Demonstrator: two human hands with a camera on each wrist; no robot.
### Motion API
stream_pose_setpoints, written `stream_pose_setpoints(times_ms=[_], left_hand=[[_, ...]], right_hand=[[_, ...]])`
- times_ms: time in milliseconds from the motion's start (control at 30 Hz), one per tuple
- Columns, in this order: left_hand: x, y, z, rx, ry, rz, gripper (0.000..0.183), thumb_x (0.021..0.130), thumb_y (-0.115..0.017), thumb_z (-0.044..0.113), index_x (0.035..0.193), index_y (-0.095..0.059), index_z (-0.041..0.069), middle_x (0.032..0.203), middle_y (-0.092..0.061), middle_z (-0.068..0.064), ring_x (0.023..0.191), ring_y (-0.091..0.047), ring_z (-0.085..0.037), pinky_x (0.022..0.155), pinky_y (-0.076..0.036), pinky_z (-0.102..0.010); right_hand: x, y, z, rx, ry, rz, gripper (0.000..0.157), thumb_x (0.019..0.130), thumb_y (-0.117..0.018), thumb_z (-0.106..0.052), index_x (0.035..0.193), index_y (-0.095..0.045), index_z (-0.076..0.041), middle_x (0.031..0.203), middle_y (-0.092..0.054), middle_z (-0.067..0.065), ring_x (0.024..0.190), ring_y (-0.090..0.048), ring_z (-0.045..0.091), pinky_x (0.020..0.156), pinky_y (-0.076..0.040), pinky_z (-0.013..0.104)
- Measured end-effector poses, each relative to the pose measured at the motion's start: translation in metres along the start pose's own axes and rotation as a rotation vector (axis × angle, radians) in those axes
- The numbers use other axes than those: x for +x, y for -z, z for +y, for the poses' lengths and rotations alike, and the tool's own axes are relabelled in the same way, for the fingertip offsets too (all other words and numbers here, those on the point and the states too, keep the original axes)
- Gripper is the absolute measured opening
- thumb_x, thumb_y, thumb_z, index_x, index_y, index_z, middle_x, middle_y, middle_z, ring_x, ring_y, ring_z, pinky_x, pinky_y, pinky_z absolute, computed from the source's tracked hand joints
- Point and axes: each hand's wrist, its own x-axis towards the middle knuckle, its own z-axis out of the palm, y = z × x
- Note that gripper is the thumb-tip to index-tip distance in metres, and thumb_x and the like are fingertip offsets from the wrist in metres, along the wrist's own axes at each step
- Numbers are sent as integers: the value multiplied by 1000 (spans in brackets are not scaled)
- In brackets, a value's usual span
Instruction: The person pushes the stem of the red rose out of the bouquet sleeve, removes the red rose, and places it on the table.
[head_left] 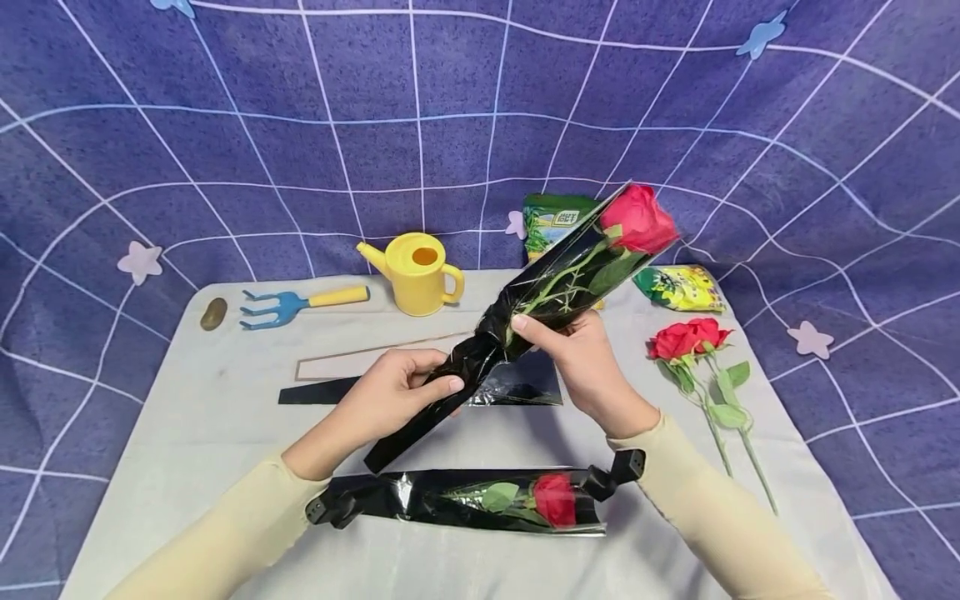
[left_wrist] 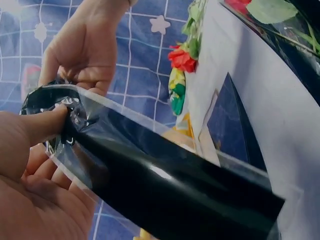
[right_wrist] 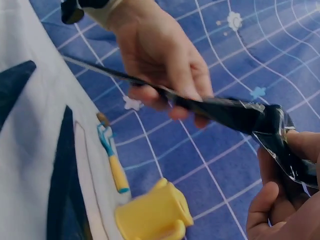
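A red rose [head_left: 637, 218] in a black and clear plastic flower sleeve [head_left: 573, 292] is held aslant above the table, bloom up and to the right. My left hand [head_left: 401, 385] pinches the narrow black lower part of the sleeve between thumb and fingers. Higher up, where the plastic is gathered and crumpled, my right hand [head_left: 588, 358] grips it, thumb on top by the stem. In the left wrist view the sleeve's flat black tail [left_wrist: 175, 180] stretches away from the left thumb. The right wrist view shows the twisted plastic [right_wrist: 270, 120] between both hands.
Nearest the person lies another wrapped rose [head_left: 487, 500]. Loose roses [head_left: 690, 337] lie at right. Flat sleeves [head_left: 322, 392] lie beneath the hands. Behind stand a yellow watering can [head_left: 416, 279] and a green bag [head_left: 547, 221], with a hand rake [head_left: 300, 304], stone [head_left: 213, 314] and yellow packet [head_left: 686, 287].
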Motion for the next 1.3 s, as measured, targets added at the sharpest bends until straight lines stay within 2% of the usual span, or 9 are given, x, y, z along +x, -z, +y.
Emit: stream_pose_setpoints(times_ms=[200,300,433,533,600,767,900,1033,1300], left_hand=[[-6,9,-5,109,-33,22,29,86,-66,40,70,-57,18,53,-24,7,49,-23,-8,49,-24,-25],[-9,12,-6,125,-43,33,29,87,-65,40,70,-55,18,53,-24,7,50,-23,-8,50,-25,-25],[-9,11,-7,77,-31,51,28,87,-65,38,73,-59,16,51,-27,6,48,-25,-9,48,-25,-26],[-7,8,-7,27,-26,62,25,87,-65,37,74,-61,16,50,-30,4,46,-25,-9,45,-23,-25],[-4,5,-7,-5,-27,52,22,87,-65,36,77,-63,16,49,-34,3,45,-27,-10,44,-23,-25],[2,-2,-3,-133,-2,1,19,89,-65,33,88,-67,15,63,-65,-2,50,-50,-18,43,-33,-24],[4,-6,0,-177,-5,9,17,89,-65,29,91,-68,13,70,-69,-4,56,-59,-20,45,-40,-25],[4,-9,1,-177,-3,33,15,89,-66,27,90,-69,12,68,-68,-4,53,-57,-17,44,-39,-25],[12,-12,6,-77,-43,127,6,87,-68,18,93,-70,16,62,-61,2,47,-43,-6,42,-29,-22]], right_hand=[[9,14,-12,-44,-15,-8,33,80,-76,-12,109,-60,-6,97,-62,9,81,-57,17,70,-47,30],[10,15,-14,3,-48,-22,28,84,-72,-16,107,-60,-5,95,-61,8,78,-56,15,68,-46,29],[9,13,-12,163,-80,-74,28,89,-66,-15,110,-57,0,104,-60,10,87,-58,19,73,-48,31],[7,7,-6,187,-111,-110,29,88,-67,-13,112,-55,0,106,-59,11,89,-58,19,75,-49,32],[5,3,-2,167,-123,-95,28,86,-69,-12,110,-57,-1,99,-59,8,81,-54,16,71,-47,29],[5,-5,6,91,-54,24,25,83,-74,-16,99,-63,-2,74,-49,1,62,-39,12,58,-33,27],[3,-9,9,35,-14,59,28,80,-77,-17,100,-65,-1,81,-61,6,72,-54,15,66,-44,29],[-1,-11,11,-26,-13,20,33,78,-78,-17,104,-65,-1,98,-66,15,90,-62,23,80,-49,36],[-11,-15,19,-191,-42,-146,24,82,-75,-18,101,-69,-6,95,-68,13,84,-64,25,71,-51,33]])
